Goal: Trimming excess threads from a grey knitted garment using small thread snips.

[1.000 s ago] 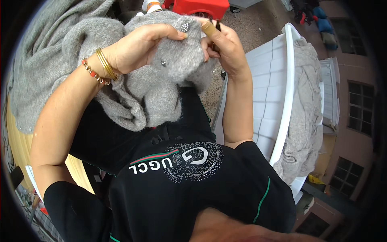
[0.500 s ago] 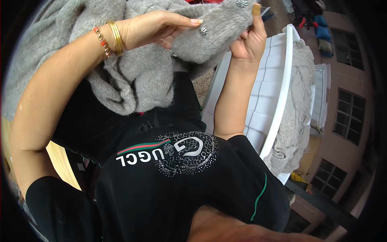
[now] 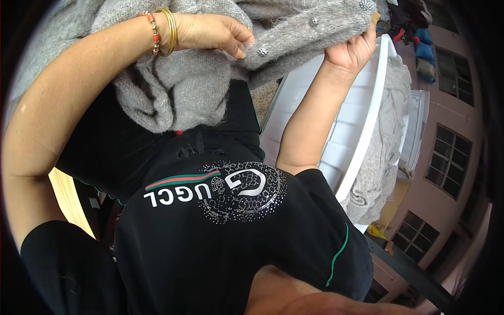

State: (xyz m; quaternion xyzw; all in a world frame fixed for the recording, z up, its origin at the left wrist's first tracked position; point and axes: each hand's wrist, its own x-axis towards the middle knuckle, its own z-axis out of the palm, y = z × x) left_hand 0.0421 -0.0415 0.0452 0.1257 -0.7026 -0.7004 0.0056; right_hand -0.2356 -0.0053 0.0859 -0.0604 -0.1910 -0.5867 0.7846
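Observation:
A fuzzy grey knit cardigan [image 3: 194, 86] lies bunched over my lap and spreads to the upper left. Between my hands one edge of it, a folded button band [image 3: 294, 39], is stretched out, with three sparkly round buttons [image 3: 315, 21] in a row. My left hand [image 3: 218, 35], with gold bangles and a beaded bracelet at the wrist, pinches the band's near end beside a button. At the far end my right hand [image 3: 354, 50] grips the band from below. A tan covering shows on its thumb tip; its other fingers are partly hidden by the knit.
To my right stands a large white plastic bin [image 3: 375, 100] with a raised rim. Beyond it hangs more grey knitwear [image 3: 380, 142]. Blue bundles [image 3: 424, 50] and a pinkish building wall with windows [image 3: 449, 152] are farther right. A pale wooden surface [image 3: 71, 202] shows at lower left.
Both hands have moved rightward, the right one farther. The band, more slanted and bunched before, is now pulled straighter, with its buttons in line.

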